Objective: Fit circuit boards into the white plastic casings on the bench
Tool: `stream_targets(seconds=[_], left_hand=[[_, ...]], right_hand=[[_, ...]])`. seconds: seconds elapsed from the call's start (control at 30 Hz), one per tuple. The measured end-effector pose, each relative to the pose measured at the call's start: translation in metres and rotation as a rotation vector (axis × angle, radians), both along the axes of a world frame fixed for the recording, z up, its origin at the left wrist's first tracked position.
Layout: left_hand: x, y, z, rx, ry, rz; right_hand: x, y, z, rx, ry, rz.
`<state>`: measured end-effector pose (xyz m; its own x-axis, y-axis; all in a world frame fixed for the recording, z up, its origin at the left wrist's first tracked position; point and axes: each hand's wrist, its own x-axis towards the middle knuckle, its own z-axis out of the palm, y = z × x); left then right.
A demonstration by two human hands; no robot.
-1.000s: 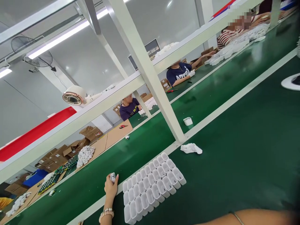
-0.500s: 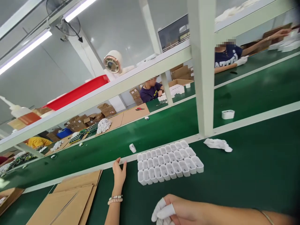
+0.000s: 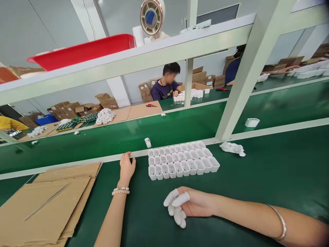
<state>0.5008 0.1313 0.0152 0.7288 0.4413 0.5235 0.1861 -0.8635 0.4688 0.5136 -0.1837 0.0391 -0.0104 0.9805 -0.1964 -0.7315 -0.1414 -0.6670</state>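
My left hand, with a beaded bracelet at the wrist, rests at the pale rail along the bench's far edge. Its thumb and fingers are apart, and I see nothing in them. White finger cots cover the fingers of my right hand, which lies palm up, loosely curled and holding nothing visible. Between and beyond the hands stand three rows of white open-topped plastic cases, packed side by side. Just past the rail, near my left hand, a small white piece sits on the green conveyor belt.
Flattened cardboard lies at left with a thin metal strip on it. A crumpled white glove is at right, near a slanting post. Another white case stands on the belt. A shelf holds a red tray. People sit opposite.
The view has tilted down and levelled, so hands and cases appear higher in the picture. Both hands keep much the same pose. The small piece remains near my left hand.
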Motion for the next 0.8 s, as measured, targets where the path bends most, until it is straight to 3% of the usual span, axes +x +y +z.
stream_targets(seconds=[0.4, 0.8], left_hand=[[-0.0064, -0.0058, 0.0034, 0.079, 0.083, 0.002], [-0.0060, -0.0078, 0.0053, 0.116, 0.097, 0.002]], right_hand=[[0.0008, -0.0063, 0.0022, -0.015, 0.098, -0.046], [0.0004, -0.0066, 0.0021, -0.023, 0.064, -0.032]])
